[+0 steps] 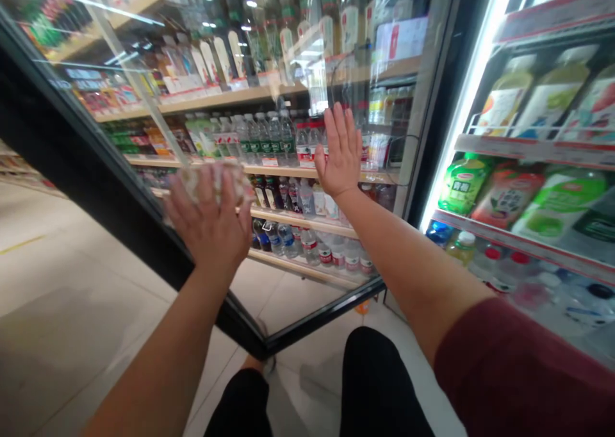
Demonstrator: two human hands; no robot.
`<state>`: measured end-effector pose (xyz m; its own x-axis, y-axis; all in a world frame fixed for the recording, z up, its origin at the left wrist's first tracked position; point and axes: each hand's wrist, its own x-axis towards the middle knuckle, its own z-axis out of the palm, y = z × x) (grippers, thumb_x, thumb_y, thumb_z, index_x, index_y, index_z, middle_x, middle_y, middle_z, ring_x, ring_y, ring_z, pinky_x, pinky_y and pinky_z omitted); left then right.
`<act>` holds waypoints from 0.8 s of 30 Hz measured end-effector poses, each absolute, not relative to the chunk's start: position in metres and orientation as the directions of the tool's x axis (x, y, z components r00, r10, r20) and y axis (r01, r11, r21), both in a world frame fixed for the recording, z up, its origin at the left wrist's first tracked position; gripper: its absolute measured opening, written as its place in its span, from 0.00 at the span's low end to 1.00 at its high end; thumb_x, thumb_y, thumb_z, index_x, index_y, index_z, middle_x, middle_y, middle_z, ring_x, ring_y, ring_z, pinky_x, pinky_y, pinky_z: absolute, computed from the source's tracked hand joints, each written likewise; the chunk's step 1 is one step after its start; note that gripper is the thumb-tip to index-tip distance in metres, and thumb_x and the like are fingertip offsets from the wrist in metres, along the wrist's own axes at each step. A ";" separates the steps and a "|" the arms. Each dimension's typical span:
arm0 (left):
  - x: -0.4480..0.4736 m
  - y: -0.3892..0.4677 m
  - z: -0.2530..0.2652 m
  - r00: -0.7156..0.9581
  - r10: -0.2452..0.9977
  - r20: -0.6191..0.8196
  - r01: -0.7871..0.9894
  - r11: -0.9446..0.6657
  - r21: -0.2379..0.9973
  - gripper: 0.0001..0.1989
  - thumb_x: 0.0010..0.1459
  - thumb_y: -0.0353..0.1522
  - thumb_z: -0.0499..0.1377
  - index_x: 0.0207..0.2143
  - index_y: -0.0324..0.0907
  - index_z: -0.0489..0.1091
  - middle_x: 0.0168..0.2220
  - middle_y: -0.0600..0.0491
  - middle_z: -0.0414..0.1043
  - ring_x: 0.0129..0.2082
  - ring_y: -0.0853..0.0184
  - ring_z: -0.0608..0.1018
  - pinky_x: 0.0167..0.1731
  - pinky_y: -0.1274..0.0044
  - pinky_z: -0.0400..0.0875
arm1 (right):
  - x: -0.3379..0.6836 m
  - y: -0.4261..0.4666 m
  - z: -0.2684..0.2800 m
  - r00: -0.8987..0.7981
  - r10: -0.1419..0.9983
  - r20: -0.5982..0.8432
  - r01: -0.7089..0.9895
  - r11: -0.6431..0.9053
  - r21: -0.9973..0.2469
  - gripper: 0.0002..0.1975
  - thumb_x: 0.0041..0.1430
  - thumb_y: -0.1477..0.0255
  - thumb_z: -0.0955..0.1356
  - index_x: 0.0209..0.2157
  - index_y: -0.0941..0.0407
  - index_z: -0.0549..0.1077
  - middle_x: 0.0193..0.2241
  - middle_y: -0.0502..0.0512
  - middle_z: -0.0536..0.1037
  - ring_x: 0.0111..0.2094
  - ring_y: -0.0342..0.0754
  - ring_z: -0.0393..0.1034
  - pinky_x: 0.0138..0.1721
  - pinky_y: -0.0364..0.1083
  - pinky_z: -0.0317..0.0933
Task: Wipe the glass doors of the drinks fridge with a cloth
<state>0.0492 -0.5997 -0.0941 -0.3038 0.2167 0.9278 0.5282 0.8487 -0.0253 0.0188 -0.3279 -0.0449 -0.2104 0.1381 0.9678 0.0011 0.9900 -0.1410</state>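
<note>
Clear glass in a black frame is faced by both hands. Patterned cloth is covered by the left hand, fingers spread over it at the pane; that hand is motion-blurred, so whether the cloth is pinched or only pressed cannot be told. The right hand is held flat, palm to the pane, fingers straight and slightly parted. Frame's slanted side is crossed by the left wrist, so leftward room is tight; a wide stretch of pane is left between the hands. Frame's lower corner is seen below both, near the left knee. Right of the right forearm, lit cooler shelves are stocked with drinks; 青梅 can be read on a green bottle. Through the pane, red-labelled bottles are seen below the right hand.
</note>
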 end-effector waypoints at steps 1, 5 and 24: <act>0.049 -0.600 -0.080 -0.282 0.191 0.940 0.512 0.859 -0.020 0.35 0.74 0.43 0.57 0.77 0.44 0.55 0.79 0.45 0.44 0.78 0.38 0.37 0.75 0.39 0.35 | 0.019 -0.328 -0.045 -0.213 0.142 0.967 0.008 0.990 -0.143 0.35 0.74 0.61 0.50 0.76 0.57 0.59 0.77 0.58 0.54 0.79 0.52 0.45 0.79 0.60 0.43; 0.051 -0.591 -0.085 -0.277 0.200 0.940 0.538 0.842 -0.021 0.37 0.74 0.41 0.57 0.79 0.45 0.50 0.80 0.46 0.40 0.78 0.40 0.33 0.75 0.39 0.33 | 0.021 -0.329 -0.045 -0.214 0.143 0.966 0.005 0.989 -0.146 0.35 0.74 0.61 0.48 0.75 0.57 0.59 0.77 0.58 0.55 0.79 0.52 0.45 0.79 0.59 0.43; 0.042 -0.548 -0.101 -0.065 0.641 0.765 0.669 0.597 -0.443 0.36 0.75 0.36 0.59 0.79 0.54 0.49 0.75 0.56 0.56 0.79 0.63 0.40 0.80 0.60 0.35 | 0.017 -0.328 -0.045 -0.201 0.122 0.972 0.040 0.992 -0.116 0.34 0.76 0.60 0.49 0.76 0.56 0.57 0.77 0.58 0.54 0.80 0.52 0.44 0.79 0.61 0.44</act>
